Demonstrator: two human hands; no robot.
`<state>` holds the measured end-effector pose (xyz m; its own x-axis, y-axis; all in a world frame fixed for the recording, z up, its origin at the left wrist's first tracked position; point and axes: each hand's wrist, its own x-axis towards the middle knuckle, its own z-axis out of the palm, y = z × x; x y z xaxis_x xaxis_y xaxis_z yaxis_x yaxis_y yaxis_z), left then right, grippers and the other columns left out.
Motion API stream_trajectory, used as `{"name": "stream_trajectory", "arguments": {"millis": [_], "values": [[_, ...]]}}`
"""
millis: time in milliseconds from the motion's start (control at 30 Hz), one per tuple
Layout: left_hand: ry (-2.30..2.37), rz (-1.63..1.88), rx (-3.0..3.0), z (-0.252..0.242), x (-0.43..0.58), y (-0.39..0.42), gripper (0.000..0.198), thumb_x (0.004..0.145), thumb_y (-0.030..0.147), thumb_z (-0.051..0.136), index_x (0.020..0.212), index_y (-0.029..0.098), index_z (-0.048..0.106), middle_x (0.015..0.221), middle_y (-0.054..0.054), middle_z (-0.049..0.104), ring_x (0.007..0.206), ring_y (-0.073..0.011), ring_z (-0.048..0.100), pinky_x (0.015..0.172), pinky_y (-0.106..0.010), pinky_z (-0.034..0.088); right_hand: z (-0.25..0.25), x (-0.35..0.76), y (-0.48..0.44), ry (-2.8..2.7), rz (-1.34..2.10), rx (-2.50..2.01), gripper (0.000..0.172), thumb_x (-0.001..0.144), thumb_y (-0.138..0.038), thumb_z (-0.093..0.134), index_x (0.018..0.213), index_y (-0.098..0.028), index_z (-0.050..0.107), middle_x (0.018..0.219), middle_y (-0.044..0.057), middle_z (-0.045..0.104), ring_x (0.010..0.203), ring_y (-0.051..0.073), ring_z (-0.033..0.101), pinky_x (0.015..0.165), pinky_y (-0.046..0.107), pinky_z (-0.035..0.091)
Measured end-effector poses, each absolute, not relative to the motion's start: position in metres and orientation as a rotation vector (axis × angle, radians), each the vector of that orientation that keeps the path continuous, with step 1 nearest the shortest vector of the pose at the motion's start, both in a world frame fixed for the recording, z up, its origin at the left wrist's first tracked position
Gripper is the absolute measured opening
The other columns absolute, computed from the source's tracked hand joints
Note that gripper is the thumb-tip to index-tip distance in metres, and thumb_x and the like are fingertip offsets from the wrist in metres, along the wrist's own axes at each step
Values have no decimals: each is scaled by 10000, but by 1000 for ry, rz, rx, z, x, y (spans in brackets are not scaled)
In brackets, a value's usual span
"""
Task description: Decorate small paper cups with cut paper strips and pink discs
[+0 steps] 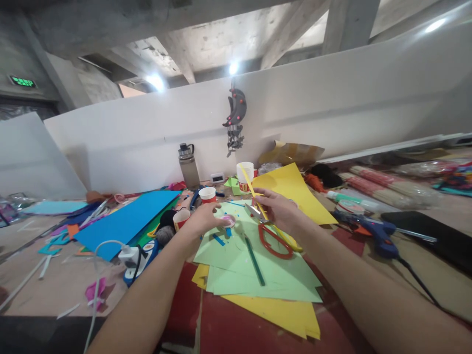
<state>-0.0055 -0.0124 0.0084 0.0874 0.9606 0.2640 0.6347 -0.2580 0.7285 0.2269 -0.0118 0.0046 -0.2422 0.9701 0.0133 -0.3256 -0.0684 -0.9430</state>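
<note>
The right hand (pixel 280 209) has its grip clenched on a yellow paper strip (pixel 248 181), pinched near the middle. One end slants up toward the white cup (pixel 245 173) and the other trails down past the wrist. The strip looks light and floppy, likely to crease or tear, so a pinch close to the spot being worked would steady it best.

The left hand (pixel 204 219) has its fingertips closed on a small pink tape roll (pixel 229 221) just above the light-green sheets (pixel 258 280). The roll looks small, light and stiff, and easy to hold by the rim.

Red-handled scissors (pixel 275 243) lie right under the right wrist, blades toward the fingers. Whether the hand touches them I cannot tell.

A green pencil (pixel 255 260) lies on the sheets, and two red-and-white paper cups (pixel 207 194) crowd the left hand. A blue glue gun (pixel 372 230) with its trailing cord lies on the bench (pixel 62 280), off to the right.
</note>
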Motion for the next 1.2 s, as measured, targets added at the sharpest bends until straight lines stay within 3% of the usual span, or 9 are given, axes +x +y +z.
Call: {"name": "stream_trajectory", "arguments": {"millis": [133, 267, 333, 433, 667, 767, 867, 1067, 1200], "values": [[1538, 1156, 1942, 17, 4, -17, 298, 508, 347, 841, 744, 211, 719, 836, -96, 701, 763, -235, 624, 645, -293, 460, 1, 219, -17, -1190, 1436, -900, 377, 690, -315, 679, 1032, -205, 568, 683, -44, 553, 511, 70, 457, 440, 179, 321], [1238, 1120, 1677, 18, 22, -24, 299, 699, 463, 697, 767, 173, 714, 748, -88, 684, 624, -155, 577, 533, -243, 418, 3, 210, -27, -1276, 1382, -868, 456, 702, -361, 668, 1102, -184, 538, 669, -52, 529, 503, 63, 420, 457, 185, 310], [1078, 1068, 1458, 18, 30, -29, 382, 702, 514, 680, 812, 148, 702, 756, -87, 664, 593, -125, 560, 500, -222, 396, 4, 206, -31, -1346, 1352, -824, 489, 717, -353, 657, 1156, -190, 512, 645, -72, 499, 492, 59, 393, 454, 182, 295], [952, 1016, 1339, 18, 35, -33, 418, 690, 544, 686, 727, 129, 654, 691, -59, 612, 534, -89, 518, 463, -204, 356, 4, 200, -36, -1454, 1307, -817, 513, 738, -332, 633, 1204, -199, 465, 640, -85, 491, 482, 61, 389, 445, 185, 292], [954, 1115, 1326, 16, 32, -29, 356, 611, 433, 788, 657, 145, 586, 554, 24, 507, 466, -57, 439, 459, -196, 335, 3, 195, -40, -1598, 1278, -855, 501, 786, -374, 599, 1232, -209, 437, 611, -88, 465, 477, 72, 393, 439, 185, 305], [956, 1208, 1328, 16, 30, -27, 339, 637, 422, 772, 650, 143, 578, 555, 21, 515, 469, -53, 433, 467, -194, 328, 1, 198, -39, -1547, 1296, -901, 413, 860, -485, 476, 1146, -191, 520, 680, -42, 507, 503, 76, 430, 443, 190, 337], [970, 1275, 1311, 16, 29, -25, 321, 638, 399, 776, 664, 139, 589, 562, 18, 524, 487, -55, 440, 482, -193, 333, -1, 200, -38, -1537, 1317, -975, 457, 889, -558, 363, 923, -160, 586, 715, 1, 531, 549, 87, 478, 454, 195, 361], [951, 1303, 1240, 17, 29, -27, 317, 627, 379, 788, 669, 139, 584, 557, 8, 543, 505, -64, 475, 506, -195, 359, -4, 195, -40, -1734, 1225, -1095, 273, 778, -425, 561, 698, -164, 581, 640, -8, 566, 488, 68, 410, 431, 184, 293], [919, 1310, 1193, 17, 33, -28, 324, 616, 366, 795, 679, 141, 570, 570, 8, 555, 512, -70, 502, 517, -202, 388, -1, 195, -41, -1759, 1181, -1129, 345, 817, -475, 494, 696, -168, 597, 617, -6, 572, 476, 78, 421, 452, 199, 313]]}}
